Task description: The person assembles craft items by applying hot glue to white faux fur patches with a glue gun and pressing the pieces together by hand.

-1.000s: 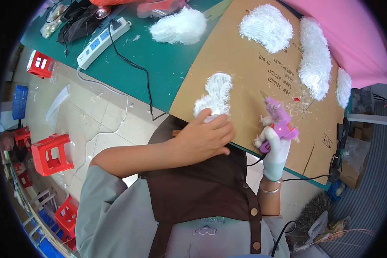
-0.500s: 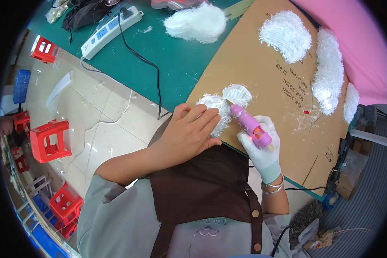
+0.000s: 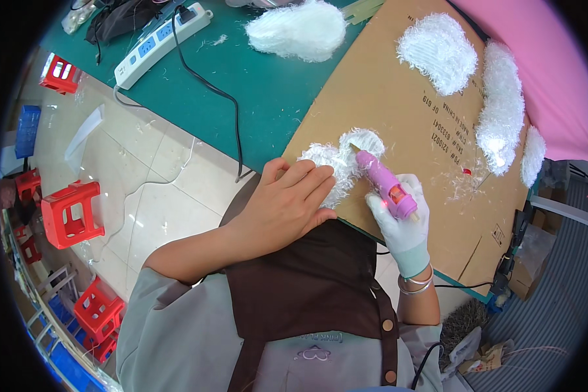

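Note:
My bare left hand lies flat, fingers stretched out, over part of a white shaggy fabric piece at the near edge of the cardboard. A smaller rounded lobe of the same white material adjoins it to the right; whether the two are joined I cannot tell. My right hand, in a white glove, grips a pink-purple hot glue gun. Its nozzle points up and left at the lobe's surface. A pale glue stick protrudes from the gun's rear end, and a small red light glows near the grip.
Flattened cardboard covers part of the green table. Other white shaggy pieces lie around, including one at the upper right. A power strip with a black cable sits upper left. Pink fabric drapes the far right; red stools stand left.
My right hand has shifted slightly right with the glue gun, and the nozzle has moved from the gap between the fluffy parts onto the lobe. My left hand stays put.

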Demonstrator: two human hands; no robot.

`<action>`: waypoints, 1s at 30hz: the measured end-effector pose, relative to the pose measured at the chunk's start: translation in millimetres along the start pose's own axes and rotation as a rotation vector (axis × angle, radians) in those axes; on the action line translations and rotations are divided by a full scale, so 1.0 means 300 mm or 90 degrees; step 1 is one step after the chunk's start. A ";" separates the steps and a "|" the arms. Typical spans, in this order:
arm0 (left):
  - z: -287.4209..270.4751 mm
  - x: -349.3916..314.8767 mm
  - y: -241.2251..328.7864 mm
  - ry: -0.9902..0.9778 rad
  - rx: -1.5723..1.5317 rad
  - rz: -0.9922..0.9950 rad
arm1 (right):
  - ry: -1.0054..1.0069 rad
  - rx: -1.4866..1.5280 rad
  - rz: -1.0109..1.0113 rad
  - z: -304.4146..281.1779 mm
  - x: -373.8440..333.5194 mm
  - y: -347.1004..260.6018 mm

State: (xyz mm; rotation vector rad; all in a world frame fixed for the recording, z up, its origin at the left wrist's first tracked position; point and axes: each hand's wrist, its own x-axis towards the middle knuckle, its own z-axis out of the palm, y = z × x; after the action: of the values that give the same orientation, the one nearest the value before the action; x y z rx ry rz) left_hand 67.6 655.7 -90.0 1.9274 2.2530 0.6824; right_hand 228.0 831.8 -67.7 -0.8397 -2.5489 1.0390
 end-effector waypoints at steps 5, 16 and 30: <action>-0.003 0.006 0.002 0.044 0.018 0.016 | 0.001 0.012 0.028 -0.004 0.007 0.002; 0.000 0.011 0.002 0.047 0.011 0.014 | 0.035 -0.005 0.041 -0.017 -0.011 0.035; 0.002 0.011 0.009 0.051 0.012 0.011 | 0.065 0.097 0.109 -0.021 -0.057 0.031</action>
State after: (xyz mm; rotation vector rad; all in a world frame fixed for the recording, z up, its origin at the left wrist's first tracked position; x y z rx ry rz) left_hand 69.5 659.1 -88.7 1.9645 2.3006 0.7562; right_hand 248.2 830.4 -70.1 -1.0530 -2.3135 1.1909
